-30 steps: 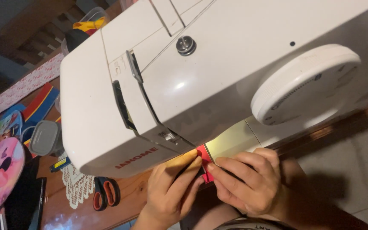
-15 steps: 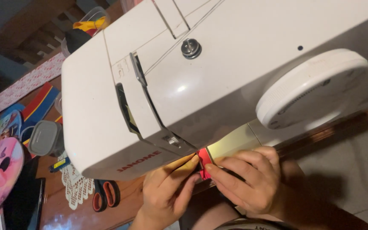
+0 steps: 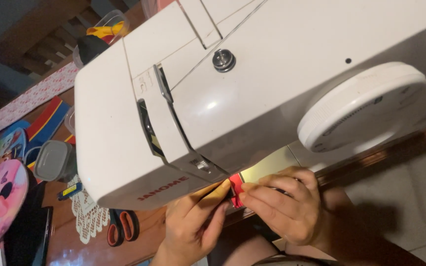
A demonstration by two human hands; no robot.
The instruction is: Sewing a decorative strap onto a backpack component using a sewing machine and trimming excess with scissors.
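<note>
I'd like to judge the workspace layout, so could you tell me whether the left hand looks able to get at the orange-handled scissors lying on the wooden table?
Probably yes: the orange-handled scissors lie in the open just beside the left hand, with nothing between them, though that hand now pinches the small red fabric piece.

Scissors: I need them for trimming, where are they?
Head view, lower left: the scissors lie on the wooden table beside the lace doily, below the sewing machine.

The sewing machine (image 3: 252, 88) stood on the counter (image 3: 75, 244). Scissors (image 3: 122, 227) lay on the counter left of both hands, beside a doily (image 3: 88, 216).
</note>
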